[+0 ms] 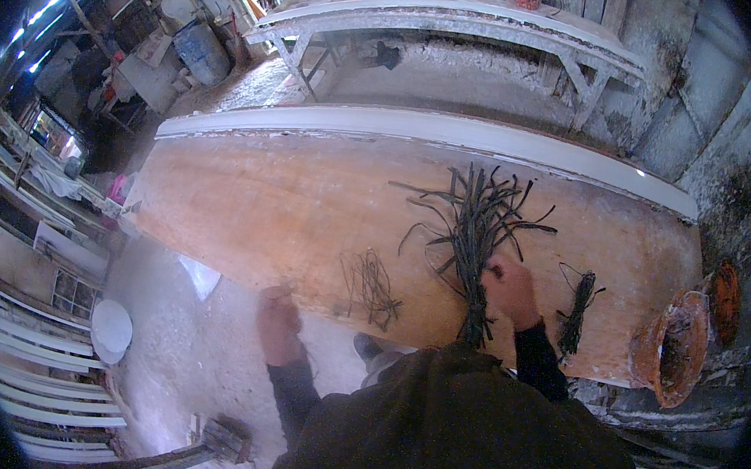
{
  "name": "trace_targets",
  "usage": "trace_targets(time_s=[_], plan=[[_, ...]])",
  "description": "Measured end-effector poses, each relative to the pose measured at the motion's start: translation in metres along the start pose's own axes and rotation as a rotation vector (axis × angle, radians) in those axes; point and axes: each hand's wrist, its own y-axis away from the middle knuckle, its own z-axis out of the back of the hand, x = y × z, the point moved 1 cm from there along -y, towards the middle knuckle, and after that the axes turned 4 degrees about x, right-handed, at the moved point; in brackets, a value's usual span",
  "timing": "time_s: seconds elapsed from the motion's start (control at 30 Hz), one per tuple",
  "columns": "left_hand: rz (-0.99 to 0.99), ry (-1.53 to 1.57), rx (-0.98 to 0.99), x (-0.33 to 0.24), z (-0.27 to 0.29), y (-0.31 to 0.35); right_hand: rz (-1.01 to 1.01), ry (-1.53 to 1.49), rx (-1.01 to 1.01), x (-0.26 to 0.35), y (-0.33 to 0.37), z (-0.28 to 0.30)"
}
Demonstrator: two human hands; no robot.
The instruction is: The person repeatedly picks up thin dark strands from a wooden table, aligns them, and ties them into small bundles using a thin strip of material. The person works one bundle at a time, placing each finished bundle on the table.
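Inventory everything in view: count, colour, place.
Large strip bundle: one, black, on table
Strip tangle: one, dark, table's near edge
Small bundle: one, black, table's right
Table: one, tan, centre
Rail: one, white, table's far edge
Tub: one, orange, table's right end
Bench: one, whitish, top
Barrel: one, blue, upper left
Disc: one, white, lower left
Slats: several, white, left
Left hand: one, dark-sleeved, by table's edge
Right hand: one, dark-sleeved, at large bundle

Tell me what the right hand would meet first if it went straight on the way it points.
Likely the large bundle of dark strips, just ahead and leftward of the right hand; depth is unclear, so they may already touch.
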Motion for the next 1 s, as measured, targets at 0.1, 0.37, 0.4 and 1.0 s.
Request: trace_targets(time_s=[0.1, 0.37, 0.4, 1.0], plan=[[-0.020, -0.167, 0.274, 0.010, -0.031, 0.011, 0.087, 0.127, 0.274, 0.007, -0.002, -0.030], [-0.007, -0.656, 0.665, 0.045, -0.068, 0.019, 0.194, -0.107, -0.090, 0.048, 0.008, -0.035], [-0.108, -0.729, 0.698, 0.044, -0.071, 0.021, 0.276, -0.177, -0.197, 0.060, 0.011, -0.030], [-0.066, -0.655, 0.648, 0.015, -0.051, 0.007, -0.188, -1.138, 0.644, 0.026, 0.014, 0.026]])
